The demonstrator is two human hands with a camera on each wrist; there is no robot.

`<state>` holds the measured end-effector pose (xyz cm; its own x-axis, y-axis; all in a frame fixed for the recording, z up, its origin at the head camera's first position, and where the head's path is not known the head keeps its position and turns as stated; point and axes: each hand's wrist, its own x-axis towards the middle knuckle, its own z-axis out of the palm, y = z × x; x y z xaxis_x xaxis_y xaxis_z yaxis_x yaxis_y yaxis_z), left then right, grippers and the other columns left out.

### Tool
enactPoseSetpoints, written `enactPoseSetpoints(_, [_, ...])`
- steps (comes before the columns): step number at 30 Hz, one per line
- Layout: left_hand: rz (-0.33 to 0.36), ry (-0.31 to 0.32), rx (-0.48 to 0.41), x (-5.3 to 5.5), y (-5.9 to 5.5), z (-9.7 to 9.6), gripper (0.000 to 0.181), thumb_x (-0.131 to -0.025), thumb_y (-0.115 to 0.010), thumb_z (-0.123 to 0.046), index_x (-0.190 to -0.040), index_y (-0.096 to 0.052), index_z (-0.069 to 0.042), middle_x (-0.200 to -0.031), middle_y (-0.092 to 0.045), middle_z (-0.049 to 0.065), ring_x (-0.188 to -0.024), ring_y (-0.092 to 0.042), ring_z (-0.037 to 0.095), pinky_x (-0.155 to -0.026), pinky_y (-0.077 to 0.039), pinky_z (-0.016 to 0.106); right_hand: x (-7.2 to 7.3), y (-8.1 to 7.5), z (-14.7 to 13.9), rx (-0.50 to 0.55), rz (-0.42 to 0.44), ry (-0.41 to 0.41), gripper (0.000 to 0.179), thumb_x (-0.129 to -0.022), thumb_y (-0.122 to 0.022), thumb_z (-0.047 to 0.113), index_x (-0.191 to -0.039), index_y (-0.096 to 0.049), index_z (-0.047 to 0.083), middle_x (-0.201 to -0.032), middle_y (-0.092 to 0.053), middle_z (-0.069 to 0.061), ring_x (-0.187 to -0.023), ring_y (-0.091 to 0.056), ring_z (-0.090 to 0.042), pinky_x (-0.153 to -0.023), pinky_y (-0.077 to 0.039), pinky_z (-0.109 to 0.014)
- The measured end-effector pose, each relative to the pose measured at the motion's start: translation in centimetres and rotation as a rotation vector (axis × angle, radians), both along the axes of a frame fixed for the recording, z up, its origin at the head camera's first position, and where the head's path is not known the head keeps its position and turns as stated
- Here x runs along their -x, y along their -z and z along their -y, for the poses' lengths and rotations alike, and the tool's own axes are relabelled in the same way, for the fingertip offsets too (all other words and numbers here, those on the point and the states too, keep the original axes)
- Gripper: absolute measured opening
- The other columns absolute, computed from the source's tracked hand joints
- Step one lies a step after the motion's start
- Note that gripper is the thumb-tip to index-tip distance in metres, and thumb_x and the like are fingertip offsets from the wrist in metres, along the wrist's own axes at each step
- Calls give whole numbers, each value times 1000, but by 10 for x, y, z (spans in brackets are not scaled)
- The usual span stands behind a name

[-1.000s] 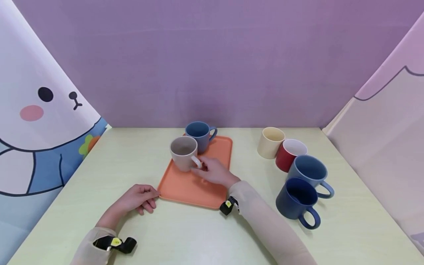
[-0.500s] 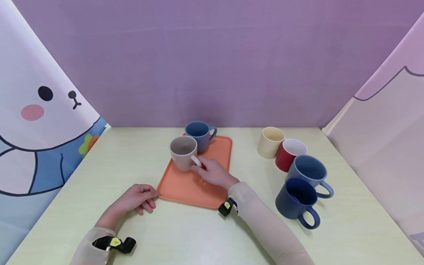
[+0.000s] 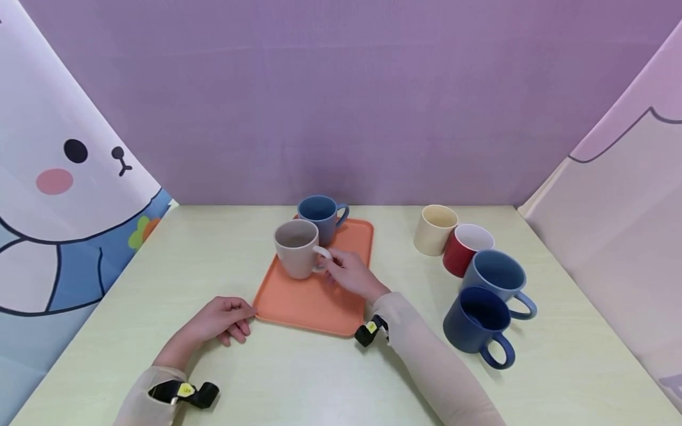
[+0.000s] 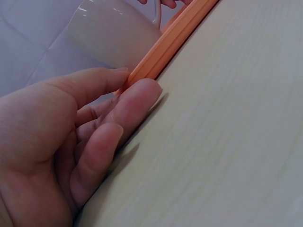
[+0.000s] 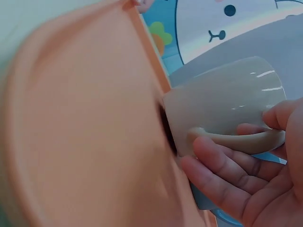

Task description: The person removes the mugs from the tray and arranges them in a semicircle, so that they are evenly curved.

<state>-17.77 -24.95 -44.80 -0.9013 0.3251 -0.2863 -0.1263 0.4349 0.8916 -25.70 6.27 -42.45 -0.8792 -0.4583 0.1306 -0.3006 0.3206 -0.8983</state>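
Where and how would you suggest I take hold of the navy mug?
I'd pinch the navy mug by its handle, coming from the right and near side: it stands upright with that loop jutting out toward the person's right and front, while the lighter blue mug close behind likely hampers a grip from the far side.

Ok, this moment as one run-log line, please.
left hand: pinching corner of orange tray | right hand: holding beige mug by handle | blue mug: behind beige mug | navy mug: right of orange tray
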Motion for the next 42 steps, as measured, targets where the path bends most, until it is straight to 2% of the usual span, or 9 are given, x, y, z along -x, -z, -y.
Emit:
enactPoseSetpoints(7, [2, -5, -6, 0, 2, 1, 32, -102, -58, -30, -99, -65, 1, -74, -69, 6, -63, -69, 17, -48, -51, 27, -2, 1, -4, 106, 52, 30, 23, -103, -56, 13, -112, -63, -7, -95, -68, -21, -71, -68, -28, -67, -58, -37])
enactPoseSetpoints(15, [-5, -3, -3, 3, 5, 1, 31, -102, -58, -30, -100, -66, 0, -74, -69, 5, -63, -69, 17, -48, -51, 28, -9, 1, -8, 229, 151, 75, 24, -103, -54, 10, -110, -60, -13, -92, -67, -28, -71, -70, -31, -67, -59, -39])
enactPoseSetpoints(26, [-8, 0, -14, 3, 5, 2, 31, -102, -58, -29, -100, -66, 1, -74, -69, 6, -63, -69, 18, -48, -51, 28, -20, 4, -19, 227, 152, 139, 21, -102, -57, 9, -105, -62, -11, -86, -69, -20, -69, -70, -26, -66, -59, -37])
enactPoseSetpoints(34, [-4, -1, -17, 3, 4, 3, 31, -102, -58, -29, -100, -65, 1, -74, -69, 6, -64, -69, 18, -47, -51, 28, -28, -1, -30, 253, 149, 155, 20, -101, -58, 8, -107, -60, -11, -91, -69, -25, -72, -71, -30, -69, -59, -39])
enactPoseSetpoints(42, [-5, 9, -17, 4, 5, 2, 31, -102, -58, -29, -102, -66, 1, -75, -69, 6, -64, -69, 18, -48, -51, 28, -36, -4, -38, 274, 135, 200, 19, -100, -57, 6, -104, -60, -12, -90, -68, -27, -70, -71, -23, -65, -59, -35])
